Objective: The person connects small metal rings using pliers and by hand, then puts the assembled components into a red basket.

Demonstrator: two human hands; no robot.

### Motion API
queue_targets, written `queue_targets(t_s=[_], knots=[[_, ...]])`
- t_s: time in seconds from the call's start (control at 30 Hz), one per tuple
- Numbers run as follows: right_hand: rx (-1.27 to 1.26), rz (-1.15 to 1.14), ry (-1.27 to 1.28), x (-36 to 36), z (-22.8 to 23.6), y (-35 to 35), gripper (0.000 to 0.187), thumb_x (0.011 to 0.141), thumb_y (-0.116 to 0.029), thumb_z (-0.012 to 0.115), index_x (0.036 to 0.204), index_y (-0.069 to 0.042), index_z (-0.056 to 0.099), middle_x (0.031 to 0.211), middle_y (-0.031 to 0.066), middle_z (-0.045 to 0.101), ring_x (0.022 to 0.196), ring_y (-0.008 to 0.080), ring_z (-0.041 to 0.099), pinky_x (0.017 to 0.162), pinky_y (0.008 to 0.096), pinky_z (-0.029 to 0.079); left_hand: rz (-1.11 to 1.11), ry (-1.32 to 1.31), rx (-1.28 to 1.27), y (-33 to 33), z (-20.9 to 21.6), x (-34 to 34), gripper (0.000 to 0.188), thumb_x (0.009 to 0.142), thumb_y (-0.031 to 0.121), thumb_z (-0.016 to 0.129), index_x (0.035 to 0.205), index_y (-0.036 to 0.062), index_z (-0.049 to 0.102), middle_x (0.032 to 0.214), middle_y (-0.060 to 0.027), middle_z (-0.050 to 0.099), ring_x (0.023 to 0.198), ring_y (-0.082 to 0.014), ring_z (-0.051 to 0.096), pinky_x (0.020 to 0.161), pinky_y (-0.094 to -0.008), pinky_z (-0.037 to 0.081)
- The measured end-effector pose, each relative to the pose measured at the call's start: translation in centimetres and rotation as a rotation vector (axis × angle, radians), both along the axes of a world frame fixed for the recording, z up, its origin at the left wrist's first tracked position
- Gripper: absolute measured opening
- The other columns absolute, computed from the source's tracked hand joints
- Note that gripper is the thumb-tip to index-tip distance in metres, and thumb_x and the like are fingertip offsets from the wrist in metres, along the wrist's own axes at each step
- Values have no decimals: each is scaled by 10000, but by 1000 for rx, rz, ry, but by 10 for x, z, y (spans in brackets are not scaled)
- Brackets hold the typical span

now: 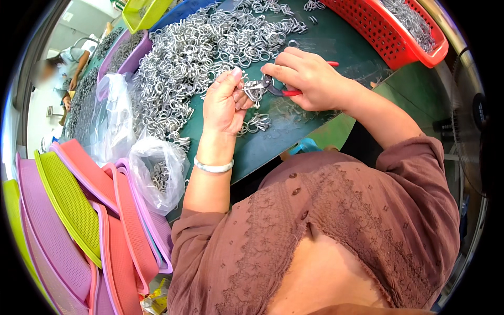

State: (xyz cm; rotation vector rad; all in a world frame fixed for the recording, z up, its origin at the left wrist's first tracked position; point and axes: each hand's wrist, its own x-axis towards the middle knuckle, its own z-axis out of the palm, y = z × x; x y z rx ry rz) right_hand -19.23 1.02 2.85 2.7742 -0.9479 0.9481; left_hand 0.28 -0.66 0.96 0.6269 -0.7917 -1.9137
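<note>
Over the green counter [247, 157], just on the near side of a broad heap of grey metal loops [178, 68], a small looped metal piece [255, 93] is held up between the person's two hands. By its look it should be light and stiff, hard to break by handling, but smooth and narrow enough to turn or slide between fingertips; its loops could also snag on others of the kind. The surest hold is probably a pinch on the outer side of a loop, leaving the part nearest the tool clear. The left hand [222, 106] has its grip drawn together on the piece, thumb and curled fingers closing in from its left, though just how many loops they pinch is hidden. The right hand [311, 79] has its grip wrapped around the red-handled pliers [274, 90], fingers over the handles, the dark head pointing left at the piece. Whether the tool's tips touch the metal or stand just beside it, and how far apart they are, I cannot tell. A few loose loops [257, 123] lie on the counter just below the left hand.
</note>
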Motion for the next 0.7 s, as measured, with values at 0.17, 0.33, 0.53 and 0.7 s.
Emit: queue_targets(t_s=[0.17, 0.33, 0.53, 0.7], knots=[[-155, -38, 108, 7, 6, 1, 451, 557, -61, 608, 996, -24, 510, 764, 72, 475, 729, 238, 488, 599, 326, 429, 27, -29, 41, -2, 0, 3, 234, 850, 202, 507, 650, 91, 459, 458, 47, 325, 363, -54, 243, 383, -204, 221], [-239, -59, 135, 7, 3, 0, 471, 569, -68, 605, 1027, -24, 502, 789, 75, 480, 759, 236, 480, 652, 327, 423, 52, -69, -45, -5, -6, 6, 222, 848, 178, 518, 655, 83, 467, 456, 50, 329, 367, -49, 248, 383, -201, 222], [45, -159, 33, -24, 1, -12, 571, 633, -141, 646, 1148, -29, 429, 985, 143, 479, 937, 304, 447, 849, 364, 370, 222, -225, -317, -10, 4, 21, 176, 862, 179, 500, 714, 82, 509, 540, 32, 419, 453, -49, 347, 452, -194, 303], [210, -359, 143, -59, -36, -21, 614, 662, -252, 662, 1172, -11, 419, 1088, 169, 448, 1040, 315, 400, 910, 373, 327, 125, -339, -517, -3, 21, 18, 154, 862, 177, 501, 752, 70, 517, 593, 23, 452, 502, -52, 368, 478, -194, 316]])
